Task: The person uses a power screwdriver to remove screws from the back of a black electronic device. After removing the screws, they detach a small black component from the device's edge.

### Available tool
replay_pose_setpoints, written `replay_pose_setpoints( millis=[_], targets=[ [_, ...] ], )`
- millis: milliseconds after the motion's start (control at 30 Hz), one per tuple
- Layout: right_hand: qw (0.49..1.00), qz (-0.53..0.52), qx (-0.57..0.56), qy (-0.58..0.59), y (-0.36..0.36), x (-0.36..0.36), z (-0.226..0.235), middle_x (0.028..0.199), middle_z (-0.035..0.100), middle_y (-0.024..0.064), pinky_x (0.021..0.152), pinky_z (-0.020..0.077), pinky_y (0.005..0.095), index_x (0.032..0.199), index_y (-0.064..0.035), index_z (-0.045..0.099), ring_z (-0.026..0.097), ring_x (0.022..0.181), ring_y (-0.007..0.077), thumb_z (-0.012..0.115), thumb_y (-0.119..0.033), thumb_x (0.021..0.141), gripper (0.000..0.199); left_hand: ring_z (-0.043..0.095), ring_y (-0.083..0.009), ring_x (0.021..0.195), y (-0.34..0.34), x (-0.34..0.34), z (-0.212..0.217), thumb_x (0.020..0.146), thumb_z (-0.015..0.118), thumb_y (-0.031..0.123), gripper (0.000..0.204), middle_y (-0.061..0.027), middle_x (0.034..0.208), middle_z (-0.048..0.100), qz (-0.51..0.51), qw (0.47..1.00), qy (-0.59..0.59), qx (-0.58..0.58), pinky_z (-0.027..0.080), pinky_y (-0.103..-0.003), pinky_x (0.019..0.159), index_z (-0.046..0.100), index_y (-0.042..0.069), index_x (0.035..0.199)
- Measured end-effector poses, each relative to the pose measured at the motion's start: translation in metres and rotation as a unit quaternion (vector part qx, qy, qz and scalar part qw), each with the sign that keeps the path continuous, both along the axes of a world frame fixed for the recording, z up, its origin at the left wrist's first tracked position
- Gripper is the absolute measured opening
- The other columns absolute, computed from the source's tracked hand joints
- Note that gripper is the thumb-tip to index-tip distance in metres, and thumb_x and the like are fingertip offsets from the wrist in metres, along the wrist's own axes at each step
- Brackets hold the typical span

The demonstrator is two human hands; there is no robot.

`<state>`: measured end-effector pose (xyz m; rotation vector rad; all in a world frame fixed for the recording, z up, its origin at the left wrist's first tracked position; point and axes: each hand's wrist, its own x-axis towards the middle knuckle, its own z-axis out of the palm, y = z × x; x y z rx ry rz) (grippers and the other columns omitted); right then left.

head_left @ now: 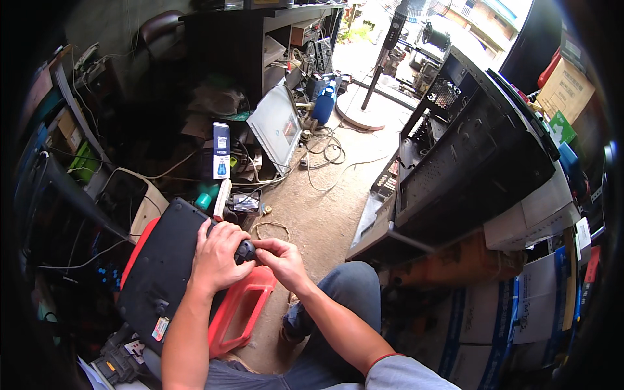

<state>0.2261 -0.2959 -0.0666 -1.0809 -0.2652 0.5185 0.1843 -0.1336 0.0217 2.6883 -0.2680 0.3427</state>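
A flat black device (162,260) with rounded corners and a small sticker lies on a red plastic stool (260,278) in front of me. My left hand (218,253) rests over the device's right edge, its fingers and thumb curled about a small rounded black part (245,251). From the right, my right hand (281,261) comes up against that part with thumb and forefinger pinched. Whatever sits between those fingertips is hidden or too small to name. A second black fitting (160,305) juts from the device's near end.
To the right stands an open black computer case (478,149), with stacked boxes (481,312) below it. Ahead are a grey laptop-like lid (278,127), a blue-and-white box (221,151), loose cables (333,151), a blue bottle (324,104) and a round fan base (364,110).
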Motion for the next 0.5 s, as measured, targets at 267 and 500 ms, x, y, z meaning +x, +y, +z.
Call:
replay_pose_setpoints(
  millis=[267,500],
  targets=[
    [0.999,-0.009,0.029,0.022,0.0018,-0.0039,0.0008,0.098,0.067,0.0081,0.077,0.0534,0.0269,0.115,0.0038,0.061,0.063,0.084,0.0118,0.058,-0.008,0.094,0.024,0.052,-0.0252,0.116,0.0010,-0.0001,-0.0015,0.063,0.073,0.031,0.041,-0.0065,0.108,0.060,0.005,1.000,-0.004,-0.003,0.023,-0.051,0.111,0.064,0.011,0.098],
    [0.999,-0.008,0.035,0.028,0.0020,-0.0039,0.0013,0.097,0.066,0.0070,0.076,0.0531,0.0260,0.114,0.0034,0.061,0.062,0.082,0.0106,0.058,-0.008,0.094,0.023,0.053,-0.0258,0.116,0.0012,0.0005,-0.0031,0.061,0.074,0.031,0.043,-0.0064,0.108,0.060,0.002,1.000,-0.015,0.002,0.024,-0.050,0.111,0.064,0.012,0.098]
  ],
)
